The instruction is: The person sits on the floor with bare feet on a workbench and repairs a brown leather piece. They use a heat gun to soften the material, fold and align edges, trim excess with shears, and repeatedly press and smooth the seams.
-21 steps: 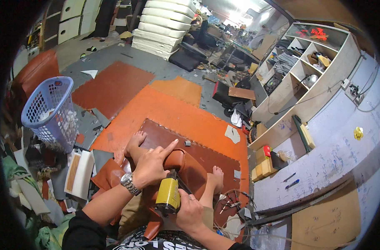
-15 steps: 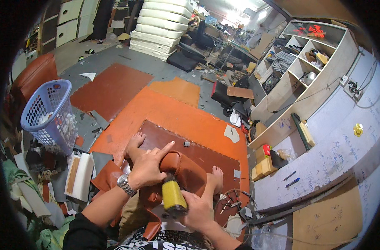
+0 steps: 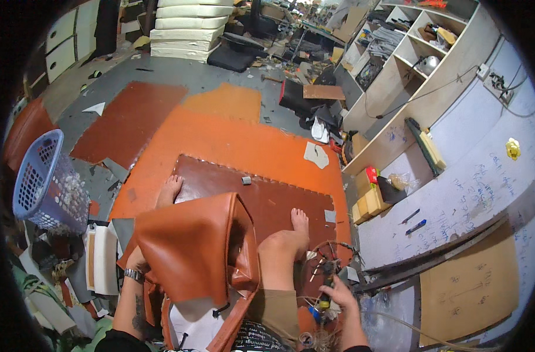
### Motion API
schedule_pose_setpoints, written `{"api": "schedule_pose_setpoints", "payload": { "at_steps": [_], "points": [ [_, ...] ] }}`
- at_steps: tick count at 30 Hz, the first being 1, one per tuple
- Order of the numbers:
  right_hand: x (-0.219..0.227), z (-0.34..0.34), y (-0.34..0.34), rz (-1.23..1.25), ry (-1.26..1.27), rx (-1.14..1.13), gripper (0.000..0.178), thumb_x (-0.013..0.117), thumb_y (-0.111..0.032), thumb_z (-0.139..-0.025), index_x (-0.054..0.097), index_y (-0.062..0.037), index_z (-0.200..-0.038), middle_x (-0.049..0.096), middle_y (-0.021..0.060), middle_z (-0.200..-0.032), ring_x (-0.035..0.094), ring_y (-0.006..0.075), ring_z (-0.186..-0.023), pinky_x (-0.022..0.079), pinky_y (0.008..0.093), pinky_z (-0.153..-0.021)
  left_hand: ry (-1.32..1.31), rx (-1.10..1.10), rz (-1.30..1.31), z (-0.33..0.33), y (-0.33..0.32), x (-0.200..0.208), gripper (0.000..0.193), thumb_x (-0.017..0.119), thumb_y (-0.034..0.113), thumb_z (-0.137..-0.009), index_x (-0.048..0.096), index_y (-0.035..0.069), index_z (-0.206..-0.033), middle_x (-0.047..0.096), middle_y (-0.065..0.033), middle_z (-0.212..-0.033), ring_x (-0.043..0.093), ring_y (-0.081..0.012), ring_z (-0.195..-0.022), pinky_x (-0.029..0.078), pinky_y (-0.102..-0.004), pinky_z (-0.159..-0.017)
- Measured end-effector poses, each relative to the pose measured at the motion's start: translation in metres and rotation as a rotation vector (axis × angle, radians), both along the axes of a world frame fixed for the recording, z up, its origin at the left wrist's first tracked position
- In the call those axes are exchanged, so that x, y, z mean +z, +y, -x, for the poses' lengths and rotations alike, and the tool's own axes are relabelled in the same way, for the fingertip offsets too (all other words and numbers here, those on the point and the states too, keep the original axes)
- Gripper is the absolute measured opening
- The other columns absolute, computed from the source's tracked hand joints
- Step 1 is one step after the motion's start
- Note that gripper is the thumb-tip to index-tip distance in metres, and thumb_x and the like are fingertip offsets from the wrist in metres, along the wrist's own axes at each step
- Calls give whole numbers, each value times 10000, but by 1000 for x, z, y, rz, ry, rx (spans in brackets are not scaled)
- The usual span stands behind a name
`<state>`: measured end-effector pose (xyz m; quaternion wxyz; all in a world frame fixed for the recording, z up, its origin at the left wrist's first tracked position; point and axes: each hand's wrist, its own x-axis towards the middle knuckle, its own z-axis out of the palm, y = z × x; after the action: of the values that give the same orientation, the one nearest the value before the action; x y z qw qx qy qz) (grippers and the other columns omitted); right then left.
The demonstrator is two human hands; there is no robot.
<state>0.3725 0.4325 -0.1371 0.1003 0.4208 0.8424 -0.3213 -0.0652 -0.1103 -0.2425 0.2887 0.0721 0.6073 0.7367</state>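
Observation:
A brown leather cover [image 3: 188,243] with piped seams stands raised over my lap, its folded opening on the right side. My left hand [image 3: 137,258], with a metal watch at the wrist, grips the cover's left edge; the fingers are hidden behind the leather. Pale lining [image 3: 194,317] shows below the cover. Off to the right of my knee, my right hand [image 3: 339,293] is closed around a slim tool with a black and yellow handle [image 3: 325,300], among tangled cables and hoses; the tool's exact kind is unclear.
A purple plastic basket [image 3: 55,176] with white scraps stands at the left, near a cream foam block [image 3: 105,261]. Orange and brown leather sheets [image 3: 267,205] cover the floor under my feet, with a small grey cylinder [image 3: 246,180] on them. A white shelf unit [image 3: 390,135] lines the right.
The leather cover has come up and turned, now hiding my left fingers. My right hand has moved right, away from the cover, to the cables. The bulky yellow object is no longer at the cover.

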Motion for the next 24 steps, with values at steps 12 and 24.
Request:
{"api": "schedule_pose_setpoints", "payload": {
  "at_steps": [12, 24],
  "points": [
    [-89, 23, -57, 203, 253, -140, 438, 755, -305, -1037, 734, 41, -1304, 805, 120, -1012, 769, 183, -887, 625, 379, -772, -120, 72, -31, -14, -6, -19, 485, 792, 220, -1036, 652, -13, -1438, 704, -97, -1418, 668, -181, -1201, 574, -356, -1018],
    [40, 188, -160, 707, 706, 132, 730, 588, -352, -1174, 300, 70, -1695, 568, 197, -1566, 598, 249, -1382, 495, 409, -1167, -90, 14, -109, -10, 21, 2, 499, 780, 247, -1060, 633, -27, -1450, 693, -83, -1443, 656, -190, -1215, 561, -376, -1045]
  ]
}}
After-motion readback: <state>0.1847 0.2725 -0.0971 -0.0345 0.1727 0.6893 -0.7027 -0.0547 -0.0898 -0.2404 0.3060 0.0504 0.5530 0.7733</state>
